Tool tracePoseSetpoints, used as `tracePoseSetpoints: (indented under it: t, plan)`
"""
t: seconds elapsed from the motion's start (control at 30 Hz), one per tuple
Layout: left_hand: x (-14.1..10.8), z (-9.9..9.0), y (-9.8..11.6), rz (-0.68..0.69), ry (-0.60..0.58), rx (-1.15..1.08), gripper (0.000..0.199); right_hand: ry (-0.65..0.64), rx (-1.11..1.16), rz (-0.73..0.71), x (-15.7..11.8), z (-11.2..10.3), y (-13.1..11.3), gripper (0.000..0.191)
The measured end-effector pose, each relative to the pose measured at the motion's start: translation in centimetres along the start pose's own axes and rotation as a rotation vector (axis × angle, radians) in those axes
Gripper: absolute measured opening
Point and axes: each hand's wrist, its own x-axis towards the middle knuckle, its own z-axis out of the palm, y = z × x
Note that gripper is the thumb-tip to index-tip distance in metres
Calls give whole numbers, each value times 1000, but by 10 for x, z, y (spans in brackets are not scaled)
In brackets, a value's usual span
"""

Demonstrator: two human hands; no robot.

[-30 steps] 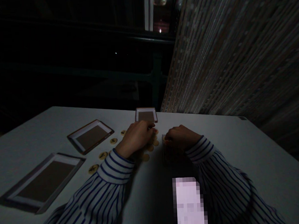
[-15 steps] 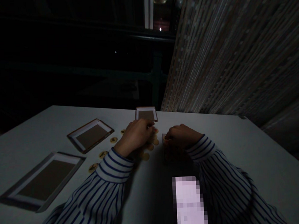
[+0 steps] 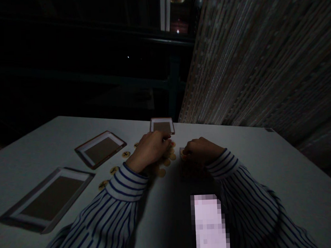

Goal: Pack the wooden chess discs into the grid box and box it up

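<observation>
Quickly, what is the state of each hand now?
Left hand: bent over xiangqi pieces; grip cannot be told.
Right hand: curled at one xiangqi piece; whether gripped cannot be told.

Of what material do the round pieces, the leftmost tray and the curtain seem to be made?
Round pieces: perhaps wood or plastic; even yellowish tone, finish unclear in dim light.
Leftmost tray: probably cardboard, matte; flat brown bottom, pale inner border.
Curtain: likely textile threads, slightly shiny; thin hanging strands catch some light.

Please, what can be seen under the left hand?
Round pale pieces show beside the left hand, some partly hidden by it. Whatever lies directly beneath its palm is covered.
</observation>
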Motion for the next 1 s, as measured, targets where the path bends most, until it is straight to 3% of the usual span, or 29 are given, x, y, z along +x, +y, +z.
tracePoseSetpoints:
  t: [0.57,1.0]
  plan:
    - [-2,-6,1,-22,7,37,34,27,8,7,2,4,3,24]
    - [1,-20,-21,-63,56,15,33,239,33,9,1,0,-1,27]
